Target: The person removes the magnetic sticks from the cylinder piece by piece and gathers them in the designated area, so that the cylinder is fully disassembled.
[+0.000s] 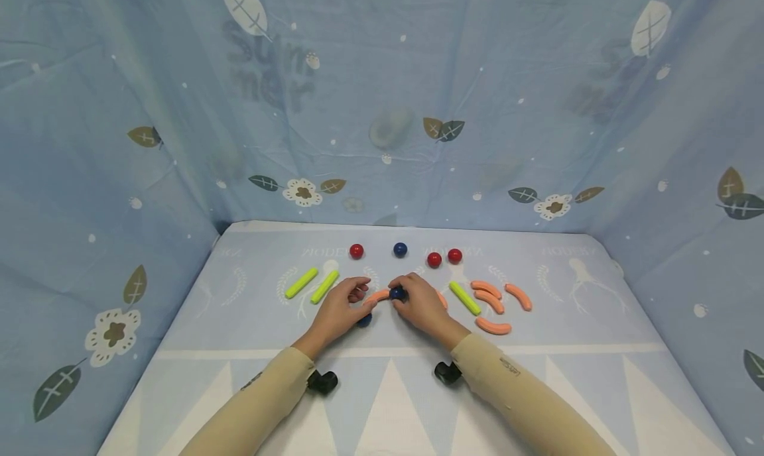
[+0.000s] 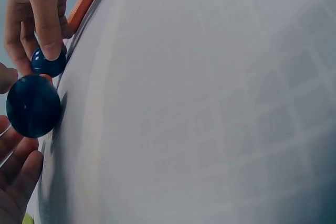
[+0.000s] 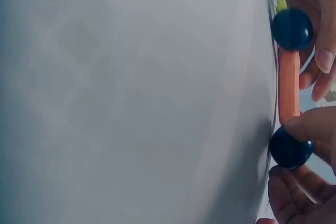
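Observation:
My right hand (image 1: 422, 302) pinches a glossy dark blue ball (image 1: 398, 293) between thumb and fingers. An orange curved, sausage-like stick (image 1: 377, 297) runs from that ball toward a second blue ball (image 1: 363, 320), and in the right wrist view this stick (image 3: 289, 85) appears to meet both balls. My left hand (image 1: 339, 308) is beside the second ball, its thumb above it and its fingers loosely bent. The left wrist view shows that ball (image 2: 34, 106) in front of the left fingers (image 2: 23, 163), with no firm grip visible. Another orange stick (image 1: 442, 299) is mostly hidden behind my right hand.
Two yellow-green sticks (image 1: 301, 283) lie left of the hands, and another (image 1: 465, 298) lies right, near several orange curved sticks (image 1: 493, 326). Behind are red balls (image 1: 434, 260) and a blue ball (image 1: 400, 249). A patterned blue curtain (image 1: 382, 111) surrounds the table.

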The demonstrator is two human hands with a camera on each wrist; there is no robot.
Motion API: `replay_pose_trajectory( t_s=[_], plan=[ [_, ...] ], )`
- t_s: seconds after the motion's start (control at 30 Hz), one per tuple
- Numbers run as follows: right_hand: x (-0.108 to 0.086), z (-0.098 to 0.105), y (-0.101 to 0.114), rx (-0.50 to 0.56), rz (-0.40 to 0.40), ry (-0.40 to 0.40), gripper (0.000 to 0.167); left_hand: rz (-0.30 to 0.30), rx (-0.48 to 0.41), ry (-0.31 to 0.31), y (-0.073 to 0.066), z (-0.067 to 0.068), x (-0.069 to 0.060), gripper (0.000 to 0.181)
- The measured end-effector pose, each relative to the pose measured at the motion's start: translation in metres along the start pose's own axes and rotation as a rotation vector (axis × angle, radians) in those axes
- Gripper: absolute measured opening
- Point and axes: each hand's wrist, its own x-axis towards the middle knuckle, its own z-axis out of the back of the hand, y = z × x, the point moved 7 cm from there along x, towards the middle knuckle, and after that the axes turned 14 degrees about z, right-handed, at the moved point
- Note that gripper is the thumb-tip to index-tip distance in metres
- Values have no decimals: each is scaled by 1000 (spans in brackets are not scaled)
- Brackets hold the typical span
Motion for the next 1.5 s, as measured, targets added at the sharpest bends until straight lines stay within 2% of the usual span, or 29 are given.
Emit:
replay_pose_trajectory(
  t_s=[0.13, 0.27, 0.57, 0.7, 0.87, 1.07, 1.3, 1.5],
  plan=[
    [-8, 2, -1, -1, -53, -9, 30, -10, 33, -6, -2, -2, -1, 48],
    [-16, 3, 1, 16, -66, -17, 31, -18, 86, -11, -4, -9, -2, 47],
    [-22, 3, 8, 29, -38, -44, 29, -49, 146, -65, -8, -20, 0, 34],
    [-23, 3, 9, 19, -30, -48, 28, -41, 150, -84, -8, -20, 2, 24],
    [-23, 3, 10, 11, -25, -49, 28, -24, 154, -86, -8, -21, 4, 14],
    [-23, 5, 10, 4, -8, -59, 27, -30, 152, -88, -9, -21, 4, 13],
    [-18, 15, 10, 58, -23, -87, 27, -32, 155, -78, -11, -19, 2, 13],
    [-2, 23, -7, 46, -105, -94, 30, -39, 131, -74, -11, -19, 1, 12]
  ],
)
